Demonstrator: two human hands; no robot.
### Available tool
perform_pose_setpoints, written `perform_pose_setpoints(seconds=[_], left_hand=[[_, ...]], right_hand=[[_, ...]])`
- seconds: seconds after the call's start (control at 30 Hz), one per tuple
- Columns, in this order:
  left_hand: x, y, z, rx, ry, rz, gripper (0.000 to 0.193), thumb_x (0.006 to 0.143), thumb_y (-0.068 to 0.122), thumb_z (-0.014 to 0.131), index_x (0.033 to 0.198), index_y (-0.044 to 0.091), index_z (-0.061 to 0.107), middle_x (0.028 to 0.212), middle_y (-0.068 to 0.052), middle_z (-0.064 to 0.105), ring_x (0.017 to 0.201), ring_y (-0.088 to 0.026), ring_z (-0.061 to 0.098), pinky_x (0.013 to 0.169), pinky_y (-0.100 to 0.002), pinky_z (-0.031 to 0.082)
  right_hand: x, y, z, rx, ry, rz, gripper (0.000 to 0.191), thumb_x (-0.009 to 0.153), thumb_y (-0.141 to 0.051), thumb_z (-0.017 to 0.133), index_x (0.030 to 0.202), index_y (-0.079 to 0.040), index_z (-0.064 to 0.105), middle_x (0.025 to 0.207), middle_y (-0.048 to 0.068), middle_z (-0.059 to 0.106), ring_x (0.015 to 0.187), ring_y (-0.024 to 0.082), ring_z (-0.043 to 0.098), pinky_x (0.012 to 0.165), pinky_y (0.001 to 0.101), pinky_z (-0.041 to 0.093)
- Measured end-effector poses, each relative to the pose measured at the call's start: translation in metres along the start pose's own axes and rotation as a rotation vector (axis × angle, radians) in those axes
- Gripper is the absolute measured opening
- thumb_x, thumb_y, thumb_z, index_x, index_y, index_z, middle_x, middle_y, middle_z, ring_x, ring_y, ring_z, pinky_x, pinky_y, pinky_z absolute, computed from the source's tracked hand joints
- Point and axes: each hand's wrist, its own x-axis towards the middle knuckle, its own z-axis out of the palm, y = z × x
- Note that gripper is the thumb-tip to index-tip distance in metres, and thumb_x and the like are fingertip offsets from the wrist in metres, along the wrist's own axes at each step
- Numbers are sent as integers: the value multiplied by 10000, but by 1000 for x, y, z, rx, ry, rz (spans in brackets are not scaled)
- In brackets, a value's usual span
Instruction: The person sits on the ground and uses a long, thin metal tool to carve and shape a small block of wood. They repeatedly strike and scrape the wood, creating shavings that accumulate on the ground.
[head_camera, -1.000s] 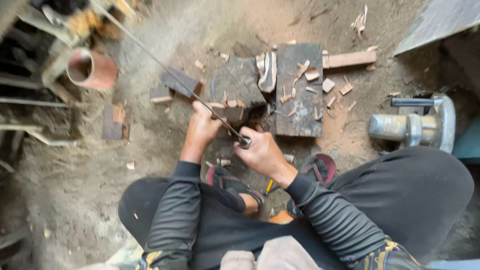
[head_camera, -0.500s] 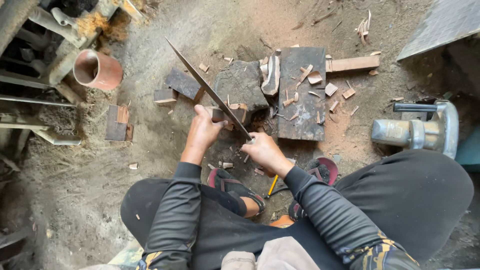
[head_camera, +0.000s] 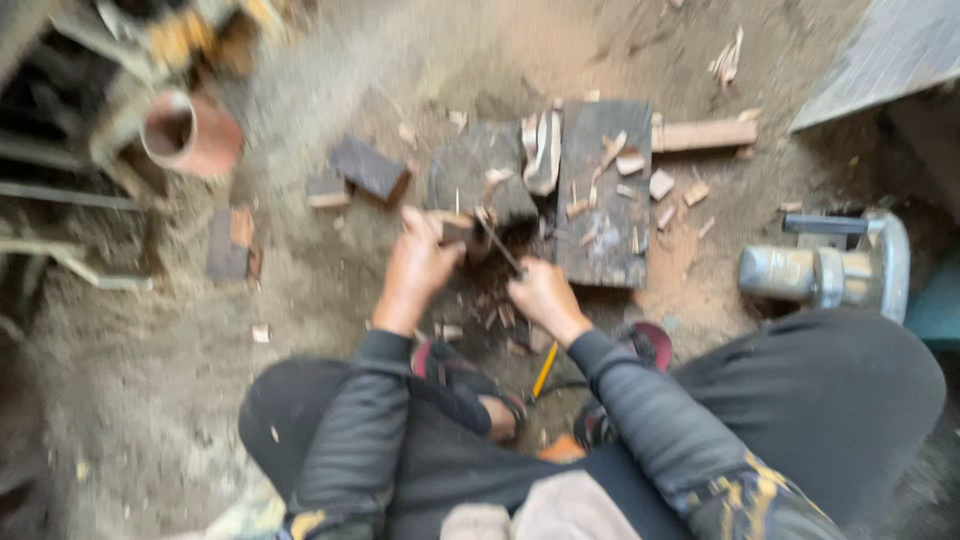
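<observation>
Left hand (head_camera: 420, 268) closed on a small wood piece (head_camera: 455, 228), pinned upright on the dark chopping block (head_camera: 478, 178) at centre. Right hand (head_camera: 540, 295) wrapped tight round the handle of a long blade (head_camera: 497, 245), edge meeting the piece's right side. Best to keep left fingertips high and clear of the edge, blade along the grain, strokes short and downward onto the block. Motion blur throughout; exact contact hard to tell. No packages, labels or signs visible: only a dark slab (head_camera: 605, 190) with chips right of the block, a reddish pipe (head_camera: 190, 135) far left, a grey power tool (head_camera: 825, 270) right.
</observation>
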Motion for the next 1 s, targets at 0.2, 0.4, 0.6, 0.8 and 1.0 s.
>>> perform_pose_setpoints(seconds=[0.2,0.4,0.6,0.8,1.0], left_hand=[[0,5,-5,-32,25,79,500,814,202,844,1133,46,493,962,-292,721,933,-481,704,774,-517,562],[2,-11,3,62,-34,-104,673,779,249,875,1084,-62,363,884,-356,671,889,-517,667,753,-539,542],[-2,-9,-1,0,11,38,572,805,197,835,1127,-38,425,1003,-281,712,959,-466,698,790,-488,563],[-1,1,-6,40,23,114,433,792,195,860,1101,29,607,1043,-265,693,938,-461,698,775,-486,557],[-4,-7,-1,-49,-51,-132,510,835,254,810,1156,-13,519,961,-250,729,951,-431,714,790,-484,571]], right_hand=[[-2,-1,-2,349,-100,173,163,800,-144,688,920,-35,706,674,142,719,603,149,641,584,341,531],[-8,-6,-3,277,-13,-165,239,894,-136,729,799,7,563,555,148,503,510,178,478,498,378,426],[-6,-12,-4,150,-82,20,115,817,-130,709,883,-36,700,636,144,632,573,186,632,545,345,502],[-7,-17,-5,324,-161,116,141,775,-129,697,877,-32,687,567,114,616,514,137,560,511,341,486],[-12,-19,-4,334,12,-225,269,901,-137,709,766,26,543,588,138,510,547,164,483,538,352,446]])
